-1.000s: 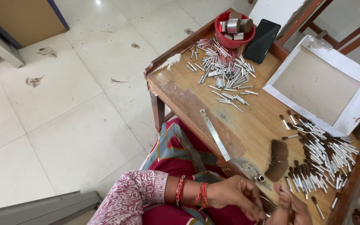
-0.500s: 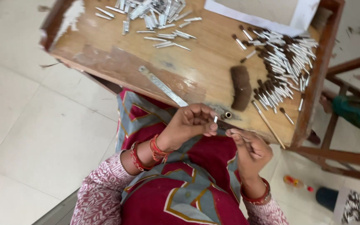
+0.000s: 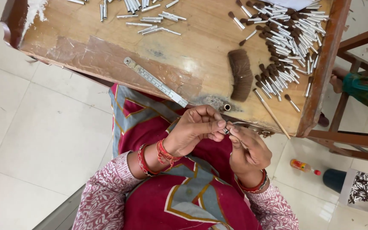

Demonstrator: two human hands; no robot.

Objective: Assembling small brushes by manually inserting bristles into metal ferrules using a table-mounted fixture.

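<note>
Both hands, left hand [image 3: 194, 127] and right hand [image 3: 248, 149], pinch closed together on one small metal ferrule [image 3: 226, 130], held just below the near edge of the wooden table [image 3: 107, 51], near the metal ruler [image 3: 155, 81] and brown bristle bundle [image 3: 240, 74].

A small metal tube [image 3: 226, 130] is pinched between both hands' fingers [image 3: 216, 124] at frame centre, below the bench [image 3: 107, 55].
</note>
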